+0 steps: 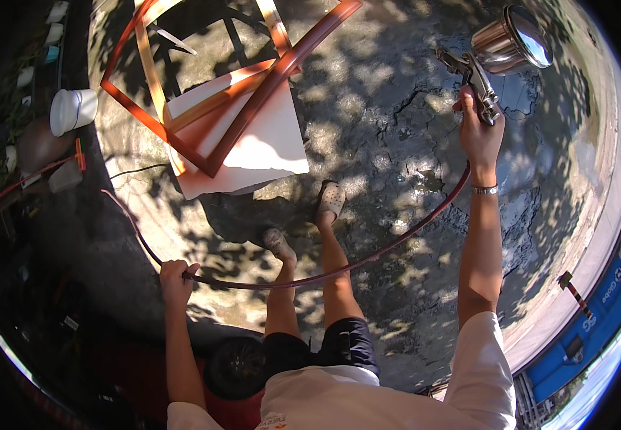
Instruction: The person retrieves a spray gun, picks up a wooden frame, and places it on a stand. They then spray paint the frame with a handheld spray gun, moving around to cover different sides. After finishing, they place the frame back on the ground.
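Observation:
On the right, my right hand (481,136) is wrapped round the handle of a metal spray gun (477,80), held out at arm's length. A shiny silver paint cup (504,44) is attached to the gun. From the gun a dark red hose (368,256) sags in a long curve to the left. My left hand (176,281) is closed on that hose at hip height. Ahead and to the left, a reddish-brown wooden frame (260,107) rests over a pale board (271,147) that carries reddish overspray.
Light wooden bars (151,72) stand beneath the frame. A white bucket (74,111) is at the left. Cracked concrete ground (396,143), dappled with shade, surrounds my feet. A black wheel (235,367) sits behind my left leg. A blue sign (586,322) hangs at the far right.

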The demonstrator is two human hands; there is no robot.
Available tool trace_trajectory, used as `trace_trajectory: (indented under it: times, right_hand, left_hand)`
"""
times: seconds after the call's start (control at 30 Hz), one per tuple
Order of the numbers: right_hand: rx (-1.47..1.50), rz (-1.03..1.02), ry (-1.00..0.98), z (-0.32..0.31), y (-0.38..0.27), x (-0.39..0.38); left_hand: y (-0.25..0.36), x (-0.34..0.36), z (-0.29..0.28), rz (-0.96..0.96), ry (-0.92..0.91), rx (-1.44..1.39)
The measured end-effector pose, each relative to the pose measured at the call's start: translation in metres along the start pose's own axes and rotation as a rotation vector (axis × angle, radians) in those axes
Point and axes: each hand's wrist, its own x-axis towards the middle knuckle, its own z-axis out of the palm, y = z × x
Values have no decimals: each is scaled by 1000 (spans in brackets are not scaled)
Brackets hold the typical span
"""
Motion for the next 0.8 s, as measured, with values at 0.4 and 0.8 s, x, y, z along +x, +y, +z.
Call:
trace_trajectory:
  times: [0.4, 0.8]
  right_hand:
    - [11, 7, 121, 29, 5, -25]
    - [230, 204, -249, 107, -83, -273]
  left_hand:
    - [-43, -49, 9, -84, -30, 21]
    - [-132, -136, -22, 14, 59, 24]
